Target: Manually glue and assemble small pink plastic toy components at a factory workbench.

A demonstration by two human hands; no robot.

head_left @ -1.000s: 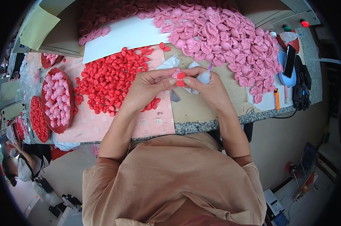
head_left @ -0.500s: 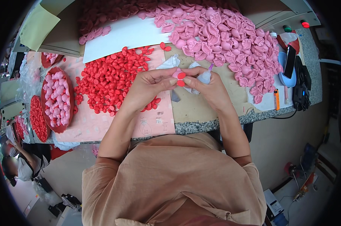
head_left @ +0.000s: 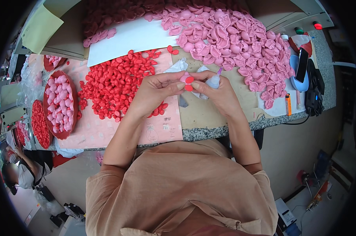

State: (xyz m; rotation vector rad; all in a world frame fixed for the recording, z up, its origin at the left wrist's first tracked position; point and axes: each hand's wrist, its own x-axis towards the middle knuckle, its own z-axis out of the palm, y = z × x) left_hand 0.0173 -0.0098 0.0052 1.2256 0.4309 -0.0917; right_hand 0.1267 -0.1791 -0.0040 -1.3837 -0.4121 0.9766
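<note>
Both hands meet over the brown sheet, closed on one small pink and red plastic piece (head_left: 189, 80). My left hand (head_left: 156, 88) pinches it from the left with thumb and fingertips. From the right, my right hand (head_left: 217, 92) presses it with the thumb, while a small clear squeeze bottle (head_left: 214, 81) with a purple nozzle is tucked in the same hand, tip pointing up. To the left lies a heap of glossy red pieces (head_left: 115, 84). Beyond and to the right spreads a big pile of pink shell-shaped pieces (head_left: 229, 37). Crumpled white tissue (head_left: 178, 65) rests behind my fingers.
On the left stand a red oval basket (head_left: 73, 103) of pink and red pieces and a basket of red pieces (head_left: 40, 124). A phone (head_left: 302, 65) leans on a blue dish (head_left: 301, 84) at right, near an orange cutter (head_left: 288, 104). Another person (head_left: 28, 173) is at far left.
Almost nothing differs. Both hands keep the same hold on the piece, with only a very slight shift of the fingers.
</note>
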